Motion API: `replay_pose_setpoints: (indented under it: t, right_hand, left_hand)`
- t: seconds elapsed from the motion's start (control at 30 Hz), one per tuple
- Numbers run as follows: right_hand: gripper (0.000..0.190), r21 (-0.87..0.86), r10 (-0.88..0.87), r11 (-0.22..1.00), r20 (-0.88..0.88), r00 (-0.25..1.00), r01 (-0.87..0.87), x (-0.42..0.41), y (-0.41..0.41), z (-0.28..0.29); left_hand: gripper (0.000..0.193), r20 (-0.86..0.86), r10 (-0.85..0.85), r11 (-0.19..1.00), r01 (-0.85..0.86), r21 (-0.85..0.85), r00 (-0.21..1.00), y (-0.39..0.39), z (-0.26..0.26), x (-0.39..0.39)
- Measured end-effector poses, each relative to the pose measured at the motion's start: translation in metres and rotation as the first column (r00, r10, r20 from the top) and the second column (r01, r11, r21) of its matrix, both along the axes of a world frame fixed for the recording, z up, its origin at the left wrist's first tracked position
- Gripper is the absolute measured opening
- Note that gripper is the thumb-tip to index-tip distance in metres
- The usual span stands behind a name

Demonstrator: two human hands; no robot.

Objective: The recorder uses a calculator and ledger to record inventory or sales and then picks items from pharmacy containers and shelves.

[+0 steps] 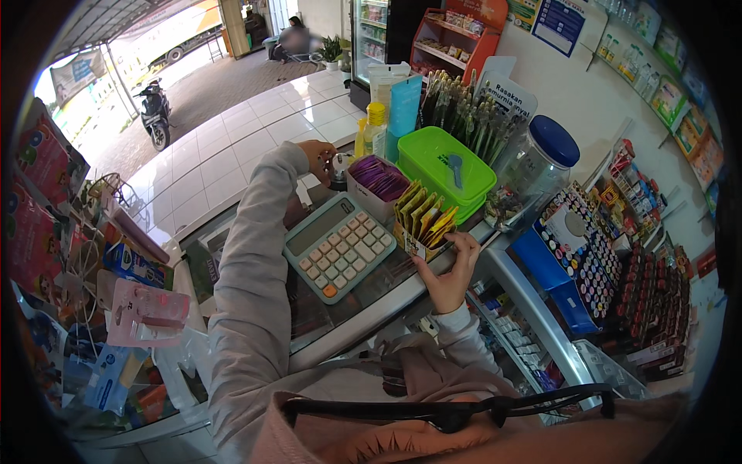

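My left hand [318,160] is at the far side of the glass counter, its fingers curled around a small silver desk bell [341,165] with a dark base. My right hand [452,277] is at the near edge, thumb and fingers on the sides of a small open box of yellow sachets [424,216]. A white box of purple sachets [378,182] stands beside the bell. Between my forearms lies a pale green calculator [341,248], tilted relative to the counter edge. Behind the yellow sachets is a bright green lidded plastic container [445,165].
Behind the container stand a yellow-capped bottle [375,124], a blue tube [402,113] and many pens [472,116]. A blue-lidded jar [536,168] and a blue display box [556,272] line the right. Hanging packs [149,313] crowd the left. A person [294,40] sits outside.
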State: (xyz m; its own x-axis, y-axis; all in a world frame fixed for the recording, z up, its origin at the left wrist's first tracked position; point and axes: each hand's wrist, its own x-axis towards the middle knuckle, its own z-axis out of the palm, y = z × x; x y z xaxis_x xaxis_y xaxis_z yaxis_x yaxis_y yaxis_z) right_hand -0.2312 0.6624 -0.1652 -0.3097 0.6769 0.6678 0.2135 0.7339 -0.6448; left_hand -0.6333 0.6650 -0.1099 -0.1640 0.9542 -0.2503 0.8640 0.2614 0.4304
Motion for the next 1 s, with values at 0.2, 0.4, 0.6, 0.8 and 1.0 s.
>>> replay_pose_setpoints:
  t: [0.2, 0.4, 0.6, 0.8, 1.0]
  right_hand:
    - [0.057, 0.016, 0.034, 0.999, -0.034, 0.999, -0.033, 0.001, 0.003, -0.001]
    - [0.058, 0.06, 0.02, 0.998, -0.02, 1.0, -0.019, 0.0, 0.005, -0.005]
    - [0.059, 0.05, 0.047, 0.998, -0.006, 0.999, -0.047, 0.002, 0.003, -0.007]
    - [0.065, 0.01, 0.098, 0.995, -0.074, 0.992, -0.098, -0.001, 0.002, -0.013]
    - [0.067, -0.125, 0.103, 0.984, -0.186, 0.977, -0.128, 0.001, 0.004, -0.024]
  left_hand:
    - [0.081, -0.012, -0.003, 1.0, 0.003, 0.019, 1.0, 0.002, 0.0, 0.0]
    - [0.083, -0.033, -0.01, 1.0, 0.01, 0.004, 0.999, 0.004, -0.001, 0.001]
    - [0.079, -0.361, 0.081, 0.994, -0.1, -0.035, 0.929, -0.015, 0.038, 0.007]
    - [0.052, -0.417, 0.163, 0.958, -0.043, 0.282, 0.894, -0.066, 0.111, 0.078]
    - [0.044, -0.118, -0.48, 0.768, 0.481, 0.423, 0.869, -0.124, 0.155, 0.216]
